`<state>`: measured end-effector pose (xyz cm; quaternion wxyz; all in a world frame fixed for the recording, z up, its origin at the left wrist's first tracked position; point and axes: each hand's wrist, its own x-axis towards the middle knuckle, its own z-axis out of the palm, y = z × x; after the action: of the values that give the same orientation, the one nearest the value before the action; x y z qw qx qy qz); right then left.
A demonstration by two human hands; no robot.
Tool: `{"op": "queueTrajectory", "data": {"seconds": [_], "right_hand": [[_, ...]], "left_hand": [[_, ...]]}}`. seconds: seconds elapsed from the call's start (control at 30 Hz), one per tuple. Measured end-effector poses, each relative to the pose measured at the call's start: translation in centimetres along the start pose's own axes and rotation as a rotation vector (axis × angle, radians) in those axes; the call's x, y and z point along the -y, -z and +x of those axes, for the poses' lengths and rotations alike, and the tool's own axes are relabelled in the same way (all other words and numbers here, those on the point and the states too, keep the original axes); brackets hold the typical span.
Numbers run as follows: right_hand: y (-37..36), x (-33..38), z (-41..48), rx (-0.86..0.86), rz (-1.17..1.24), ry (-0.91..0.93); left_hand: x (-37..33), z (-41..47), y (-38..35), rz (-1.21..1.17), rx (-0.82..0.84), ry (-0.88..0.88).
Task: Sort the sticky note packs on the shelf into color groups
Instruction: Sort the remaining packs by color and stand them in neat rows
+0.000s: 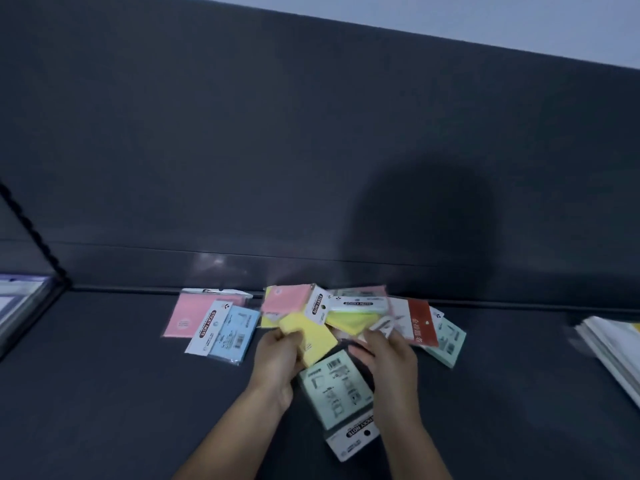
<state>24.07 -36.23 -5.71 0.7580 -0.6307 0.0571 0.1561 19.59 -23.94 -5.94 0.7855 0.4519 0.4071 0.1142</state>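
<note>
Left hand has its grip clamped on yellow pack; grip of right hand blurred, cannot tell

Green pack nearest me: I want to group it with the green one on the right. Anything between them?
Yes: the right hand sits between the near green pack and the right green pack; a red-headed pack overlaps the latter's left edge.

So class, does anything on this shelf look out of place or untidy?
Yes. Around the yellow pack in the left hand, other packs overlap, tilted, colours mixed. At left, a blue pack lies on a pink pack.
</note>
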Motion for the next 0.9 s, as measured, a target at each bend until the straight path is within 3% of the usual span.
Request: {"op": "queueTrajectory", "data": {"seconds": [0.17, 0.3, 0.5, 0.67, 0.9], "right_hand": [[-1.6, 0.8, -2.1, 0.058, 0.381, -0.089], [-5.1, 0.7, -4.0, 0.05, 0.51, -0.184], [-13.4, -2.6, -9.4, 0.271, 0.346, -0.263], [-22.7, -6.4, -17.0, 0.514, 0.175, -0.248], [-33.2, -11.8, -25.7, 0.506, 0.075, -0.283]], "left_hand": [[-0.3, -1.5, 2.7, -0.133, 0.049, 0.021], [-1.7, -3.3, 7.2, -0.176, 0.046, -0.049], [-3.8, -7.2, 17.3, -0.143, 0.026, -0.168], [-5.8, -11.3, 29.1, -0.208, -0.127, -0.268], [-7.1, -15.3, 45.2, -0.285, -0.296, -0.342]]}}
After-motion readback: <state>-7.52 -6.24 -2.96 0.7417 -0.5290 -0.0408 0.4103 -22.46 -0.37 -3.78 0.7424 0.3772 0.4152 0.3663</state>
